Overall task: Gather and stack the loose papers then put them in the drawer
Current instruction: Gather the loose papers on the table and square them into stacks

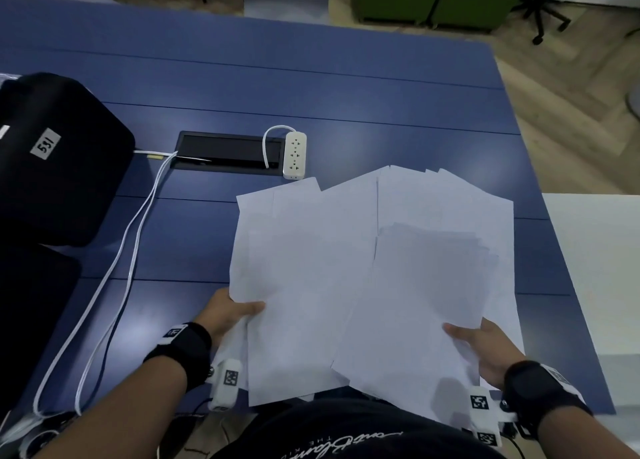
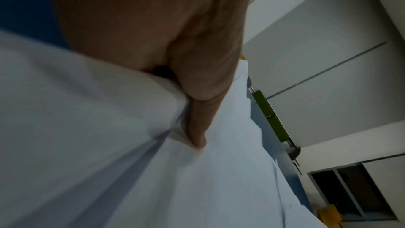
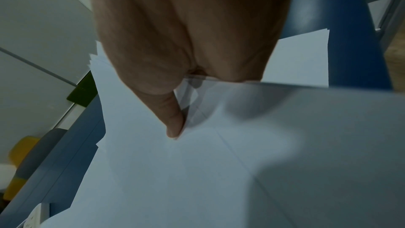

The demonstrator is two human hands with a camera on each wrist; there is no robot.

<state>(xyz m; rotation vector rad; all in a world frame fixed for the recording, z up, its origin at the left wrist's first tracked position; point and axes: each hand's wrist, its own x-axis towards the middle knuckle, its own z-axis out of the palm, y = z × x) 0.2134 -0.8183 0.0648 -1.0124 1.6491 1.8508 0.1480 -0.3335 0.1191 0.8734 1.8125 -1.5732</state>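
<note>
Both your hands are already on the papers (image 1: 363, 268). Your left hand (image 1: 228, 311) pinches the near-left edge of the left batch, thumb on top and fingers hidden underneath. Your right hand (image 1: 485, 349) pinches the near-right edge of the right batch the same way; the right wrist view shows the thumb pressed flat on the top sheet.

The papers sit directly in front of you on the blue table (image 1: 311, 88), between your hands, fanned into two overlapping batches. The long axis of the sheets runs away from you, roughly toward the power strip (image 1: 294, 155). The far corners are splayed at different angles, so nothing is squared yet. The near edges look raised in your grip; whether the far edges touch the table I can't tell.

The relation that matters: the two batches overlap down the middle, with the right batch on top of the left. Neither hand is nearer, each owns its own side. My read is that the next move is to bring your hands toward each other so the right batch slides over the left, then tap the edges on the table.

Risk: thin pinch on loose sheets, so the bottom ones may slip out.

No drawer is visible in any view. The white surface (image 1: 595, 268) on your right may belong to a cabinet, unconfirmed.
</note>
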